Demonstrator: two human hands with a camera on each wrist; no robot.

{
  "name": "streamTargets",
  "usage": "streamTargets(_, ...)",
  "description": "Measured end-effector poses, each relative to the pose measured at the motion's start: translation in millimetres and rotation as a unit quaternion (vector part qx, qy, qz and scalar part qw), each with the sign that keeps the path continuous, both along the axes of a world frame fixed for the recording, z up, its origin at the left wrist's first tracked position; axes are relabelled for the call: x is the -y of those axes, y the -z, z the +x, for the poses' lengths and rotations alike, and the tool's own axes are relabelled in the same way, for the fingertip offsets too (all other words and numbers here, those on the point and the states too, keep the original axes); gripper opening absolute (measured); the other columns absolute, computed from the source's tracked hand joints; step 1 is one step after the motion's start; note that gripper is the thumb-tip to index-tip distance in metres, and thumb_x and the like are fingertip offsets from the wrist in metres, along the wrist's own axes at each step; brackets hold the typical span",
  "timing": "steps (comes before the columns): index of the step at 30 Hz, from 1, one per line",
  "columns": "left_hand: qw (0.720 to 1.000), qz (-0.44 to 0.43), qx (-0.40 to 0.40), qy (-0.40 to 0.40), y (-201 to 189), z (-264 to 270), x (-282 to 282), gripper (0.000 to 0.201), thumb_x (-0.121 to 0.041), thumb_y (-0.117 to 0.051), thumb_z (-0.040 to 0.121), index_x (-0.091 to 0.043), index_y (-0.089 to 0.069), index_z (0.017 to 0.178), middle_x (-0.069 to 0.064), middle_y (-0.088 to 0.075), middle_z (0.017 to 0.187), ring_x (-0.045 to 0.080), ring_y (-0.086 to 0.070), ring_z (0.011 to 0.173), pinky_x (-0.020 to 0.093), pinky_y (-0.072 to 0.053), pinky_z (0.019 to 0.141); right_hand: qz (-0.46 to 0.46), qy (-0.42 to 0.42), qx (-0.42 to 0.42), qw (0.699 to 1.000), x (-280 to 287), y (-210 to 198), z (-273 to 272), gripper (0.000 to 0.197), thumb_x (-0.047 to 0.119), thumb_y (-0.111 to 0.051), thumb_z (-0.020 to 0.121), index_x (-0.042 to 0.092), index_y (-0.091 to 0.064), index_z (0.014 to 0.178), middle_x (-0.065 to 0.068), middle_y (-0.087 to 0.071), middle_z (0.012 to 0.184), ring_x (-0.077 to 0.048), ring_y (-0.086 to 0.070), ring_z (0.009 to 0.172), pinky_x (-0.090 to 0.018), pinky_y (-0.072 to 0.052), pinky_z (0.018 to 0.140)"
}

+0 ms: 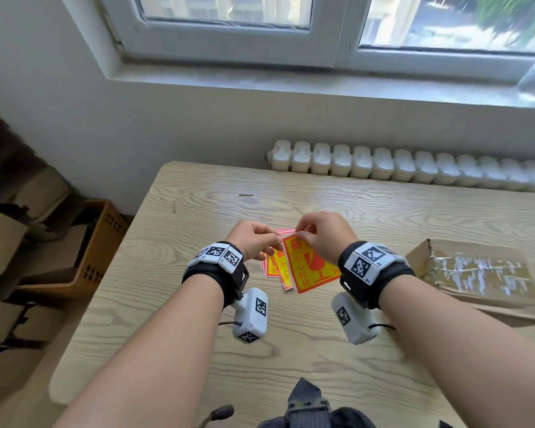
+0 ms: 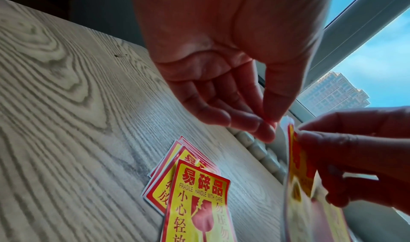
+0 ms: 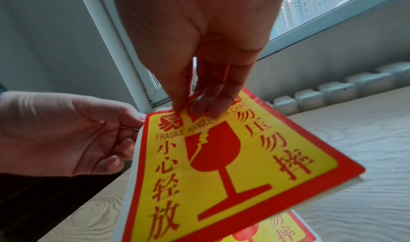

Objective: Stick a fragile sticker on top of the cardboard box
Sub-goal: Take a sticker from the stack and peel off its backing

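Observation:
A red-and-yellow fragile sticker (image 1: 310, 270) on its white backing hangs tilted above the wooden table (image 1: 198, 304), held between both hands. My right hand (image 1: 301, 234) pinches its top edge with thumb and fingertips (image 3: 200, 108), over the printed characters of the sticker (image 3: 221, 167). My left hand (image 1: 278, 240) pinches the backing's top left corner, thumb against forefinger (image 2: 269, 123). A fanned stack of more stickers (image 2: 188, 184) lies on the table beneath, seen as the stack (image 1: 274, 268) in the head view. The taped cardboard box (image 1: 476, 276) lies flat to the right, untouched.
A white radiator (image 1: 414, 168) runs behind the table's far edge under the window sill (image 1: 291, 81). A brown plastic basket (image 1: 96, 248) and piled cartons (image 1: 3, 242) stand on the floor to the left. Dark fabric (image 1: 309, 406) shows at the near edge.

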State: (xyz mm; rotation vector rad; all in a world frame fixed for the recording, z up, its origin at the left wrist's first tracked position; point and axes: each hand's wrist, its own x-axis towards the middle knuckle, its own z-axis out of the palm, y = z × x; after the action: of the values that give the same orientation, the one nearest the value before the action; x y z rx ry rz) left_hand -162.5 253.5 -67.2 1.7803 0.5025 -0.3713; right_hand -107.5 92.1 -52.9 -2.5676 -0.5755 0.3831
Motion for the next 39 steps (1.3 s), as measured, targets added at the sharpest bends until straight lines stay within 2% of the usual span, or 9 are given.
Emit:
streamTargets(7,0.998,-0.045,-0.035,0.022,-17.7,1.9,12.4,0.019,-0.011,-0.061,0.084,-0.015,-0.063,0.065,-0.009,-0.068,0.047,0.008,-0.057,0.059,0.02,-0.047,0.057,-0.008,0.014,0.008,1.0,8.1,-7.4,-4.5,0.012,0.028,-0.063,0.086,0.022,-0.073,0.089,-0.002,-0.072,0.095,-0.021,-0.064,0.091,-0.035,-0.053,0.082)
streamTargets(12,0.997,-0.069,-0.029,0.006,-24.5,3.2,20.4,0.024,-0.008,-0.057,0.086,-0.014,-0.058,0.063,-0.004,-0.065,0.056,0.007,-0.057,0.057,0.018,-0.049,0.052,0.005,0.029,0.011,1.0,17.2,-7.0,-7.7,0.011,0.028,-0.066,0.084,0.025,-0.071,0.093,0.001,-0.072,0.095,-0.018,-0.065,0.088,-0.032,-0.053,0.08)
streamTargets(15,0.995,-0.095,-0.032,-0.013,-28.7,4.1,25.5,0.028,-0.006,-0.05,0.089,-0.013,-0.053,0.062,0.003,-0.058,0.067,0.005,-0.06,0.05,0.017,-0.05,0.05,0.047,0.014,0.03,0.998,20.1,-9.7,-14.2,0.033,0.024,-0.071,0.078,0.032,-0.066,0.11,0.009,-0.072,0.103,-0.01,-0.063,0.076,-0.03,-0.054,0.082)
streamTargets(17,0.993,-0.114,-0.031,-0.029,-31.4,5.6,28.1,0.027,-0.005,-0.047,0.09,-0.011,-0.052,0.064,0.005,-0.057,0.067,0.005,-0.059,0.047,0.018,-0.051,0.05,0.058,0.003,0.055,0.997,20.1,-12.1,-18.1,0.034,0.023,-0.071,0.077,0.032,-0.068,0.11,0.009,-0.072,0.105,-0.01,-0.063,0.073,-0.027,-0.052,0.079)
streamTargets(23,0.989,-0.13,-0.038,-0.051,-34.1,8.9,35.2,0.025,-0.002,-0.043,0.089,-0.011,-0.05,0.067,0.0,-0.062,0.044,0.006,-0.061,0.035,0.019,-0.054,0.047,0.044,-0.003,0.096,0.994,25.8,-16.3,-20.8,0.025,0.023,-0.068,0.08,0.031,-0.072,0.104,0.007,-0.072,0.1,-0.015,-0.066,0.082,-0.034,-0.054,0.078)
streamTargets(28,0.987,-0.144,-0.04,-0.062,-33.6,9.6,43.3,0.027,0.002,-0.041,0.089,-0.008,-0.046,0.064,0.01,-0.048,0.06,0.007,-0.055,0.028,0.016,-0.052,0.038,0.017,-0.016,0.114,0.993,30.3,-18.6,-20.9,0.026,0.022,-0.066,0.083,0.027,-0.072,0.108,0.005,-0.073,0.105,-0.017,-0.067,0.092,-0.032,-0.053,0.083)
streamTargets(32,0.983,-0.153,-0.05,-0.088,-26.7,12.3,43.2,0.03,0.004,-0.039,0.088,-0.011,-0.041,0.062,0.006,-0.039,0.056,0.007,-0.043,0.028,0.013,-0.043,0.036,-0.003,-0.029,0.109,0.994,30.1,-14.8,-21.6,0.023,0.028,-0.065,0.083,0.03,-0.073,0.105,0.005,-0.073,0.104,-0.019,-0.067,0.092,-0.032,-0.052,0.08)
streamTargets(35,0.982,-0.167,-0.042,-0.083,-21.1,12.6,39.0,0.031,0.004,-0.046,0.09,-0.01,-0.043,0.062,-0.002,-0.047,0.038,0.005,-0.045,0.027,0.011,-0.04,0.034,0.001,-0.015,0.093,0.996,28.3,-10.9,-20.7,0.021,0.027,-0.066,0.081,0.03,-0.072,0.101,0.005,-0.073,0.099,-0.02,-0.068,0.09,-0.032,-0.052,0.079)
streamTargets(39,0.98,-0.178,-0.028,-0.079,-19.6,11.9,36.3,0.02,0.001,-0.06,0.087,-0.009,-0.054,0.071,-0.003,-0.06,0.037,0.003,-0.057,0.03,0.013,-0.048,0.037,0.01,-0.014,0.078,0.997,25.0,-8.8,-19.0,0.026,0.025,-0.067,0.08,0.028,-0.069,0.106,0.005,-0.074,0.098,-0.018,-0.067,0.09,-0.033,-0.052,0.081)
